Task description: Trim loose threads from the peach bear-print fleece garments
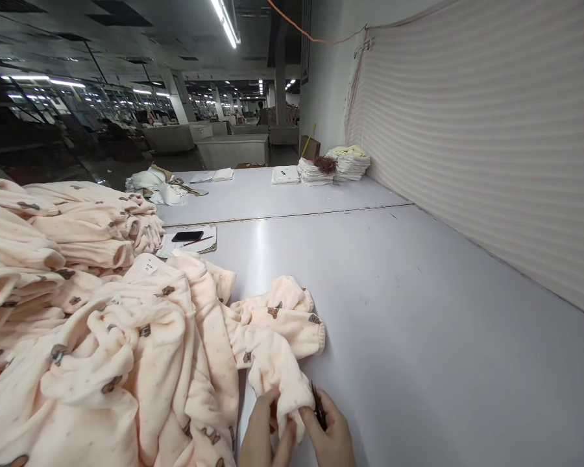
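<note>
A pale pink fleece garment (pixel 272 350) with brown bear prints lies at the front of the table, its sleeves stretched to the right. My left hand (pixel 267 431) is closed on the lower end of one sleeve, some fingers hidden by the cloth. On the other side of that end is my right hand (pixel 331 433), its thumb and finger touching the fabric edge. Dark thread snips (pixel 318 407) are held in my right hand, points upward. Whether the blades are apart cannot be made out.
A large heap of similar pink garments (pixel 87 350) covers the left side. Behind it are a notebook (pixel 211 246) with a phone (pixel 187 236), white scraps (pixel 158 187) and paper stacks (pixel 348 163). A striped cloth sheet (pixel 481 130) hangs along the right edge.
</note>
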`<state>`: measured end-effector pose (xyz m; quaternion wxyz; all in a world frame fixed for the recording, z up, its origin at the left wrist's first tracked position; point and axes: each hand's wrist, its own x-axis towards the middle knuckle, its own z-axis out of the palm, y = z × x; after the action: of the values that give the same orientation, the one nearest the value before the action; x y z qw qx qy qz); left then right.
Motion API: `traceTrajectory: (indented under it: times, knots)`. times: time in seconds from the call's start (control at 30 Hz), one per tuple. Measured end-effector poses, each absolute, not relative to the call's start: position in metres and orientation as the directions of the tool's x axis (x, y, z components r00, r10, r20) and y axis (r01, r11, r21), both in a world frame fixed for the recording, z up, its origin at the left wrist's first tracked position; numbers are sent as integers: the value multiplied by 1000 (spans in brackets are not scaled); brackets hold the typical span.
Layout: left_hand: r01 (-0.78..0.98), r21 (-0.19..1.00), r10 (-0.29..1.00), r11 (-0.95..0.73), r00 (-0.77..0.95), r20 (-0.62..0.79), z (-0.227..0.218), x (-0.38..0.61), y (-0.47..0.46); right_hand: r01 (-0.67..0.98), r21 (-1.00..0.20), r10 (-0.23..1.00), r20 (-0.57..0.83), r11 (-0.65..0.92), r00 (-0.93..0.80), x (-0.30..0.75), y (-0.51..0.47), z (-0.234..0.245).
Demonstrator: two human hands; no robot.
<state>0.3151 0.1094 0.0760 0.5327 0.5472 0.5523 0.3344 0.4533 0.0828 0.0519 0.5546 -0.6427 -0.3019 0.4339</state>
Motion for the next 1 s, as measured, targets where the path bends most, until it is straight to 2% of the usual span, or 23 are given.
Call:
traceTrajectory:
  times: [0.07, 0.13, 0.23, 0.33, 0.43, 0.53, 0.7, 0.77, 0.83, 0.87, 0.93, 1.0]
  knots:
    - [145, 952, 908, 268, 294, -300, 91, 323, 118, 93, -976, 827, -116, -198, 550, 456, 84, 54]
    - [-16, 888, 779, 460, 486, -395, 102, 325, 127, 314, -918, 769, 16, -242, 639, 462, 89, 60]
    - [-239, 709, 668, 663, 616, -417, 106, 321, 136, 549, -806, 809, 160, -224, 565, 473, 97, 74]
    - [-352, 639, 675, 684, 636, -373, 99, 318, 141, 556, -820, 939, 74, -134, 335, 480, 98, 91]
    - [-363, 637, 673, 680, 653, -347, 95, 319, 143, 466, -882, 986, 7, -72, 166, 486, 91, 103]
    - [-337, 633, 656, 697, 656, -373, 98, 323, 143, 499, -866, 992, 33, -34, 124, 487, 86, 107]
    - [-287, 673, 670, 682, 615, -416, 105, 329, 145, 535, -845, 983, 89, -9, 158, 484, 87, 101]
    - [-174, 787, 706, 592, 583, -402, 105, 326, 148, 463, -886, 983, 88, 3, 162, 489, 90, 93]
    - [43, 948, 802, 316, 521, -292, 101, 322, 151, 305, -950, 968, 16, -63, 251, 501, 100, 79]
    - [165, 975, 817, 150, 534, -216, 98, 319, 153, 210, -970, 943, -49, -125, 330, 510, 108, 70]
    - [320, 944, 754, -75, 638, -157, 88, 316, 156, 28, -967, 842, -206, -253, 498, 529, 129, 51]
    - [383, 917, 653, -110, 724, -224, 79, 318, 160, -75, -949, 779, -294, -305, 554, 543, 154, 35]
